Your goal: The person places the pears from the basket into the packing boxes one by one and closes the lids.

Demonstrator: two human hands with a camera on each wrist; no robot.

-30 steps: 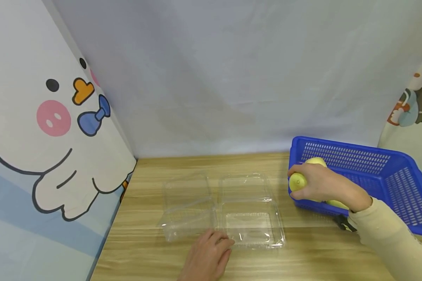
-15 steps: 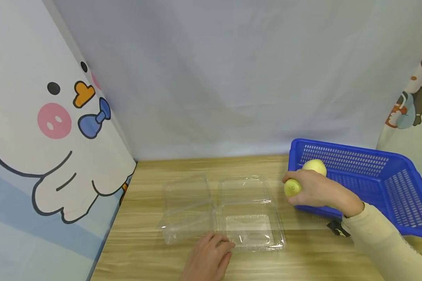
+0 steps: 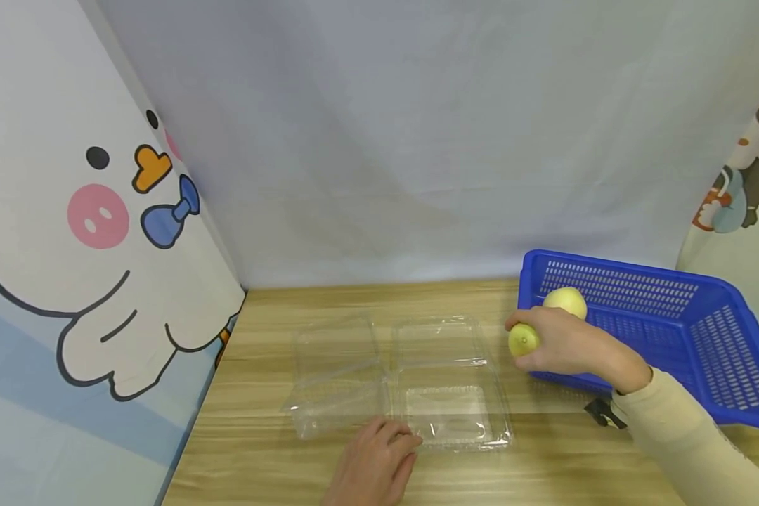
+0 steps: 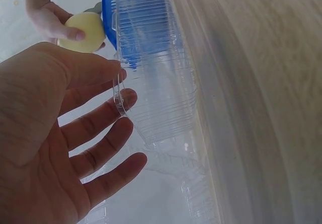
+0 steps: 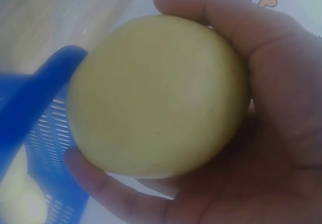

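In the head view my right hand (image 3: pixel 563 341) holds a round, pale yellow fruit (image 3: pixel 523 340) at the left end of the blue basket. Fingers and thumb curl round its sides in the right wrist view, where the fruit (image 5: pixel 158 98) shows fine specks. My left hand (image 3: pixel 373 460) rests at the near left corner of a clear plastic clamshell box (image 3: pixel 449 404), which stands with its lid up. Its fingers (image 4: pixel 108 138) are loosely bent and spread, with tips right at the box rim. A second clear clamshell box (image 3: pixel 338 393) stands to the left.
The blue basket (image 3: pixel 702 351) with slotted walls stands on the right of the wooden table (image 3: pixel 259 464). Another pale yellow fruit (image 3: pixel 567 301) lies inside its left end. A small black item (image 3: pixel 602 411) is beside the right sleeve. A white curtain (image 3: pixel 386 140) hangs behind the table.
My right hand has moved slightly left and down with the fruit, past the basket's left end. The fruit left in the basket shows more fully. The left hand stays put.
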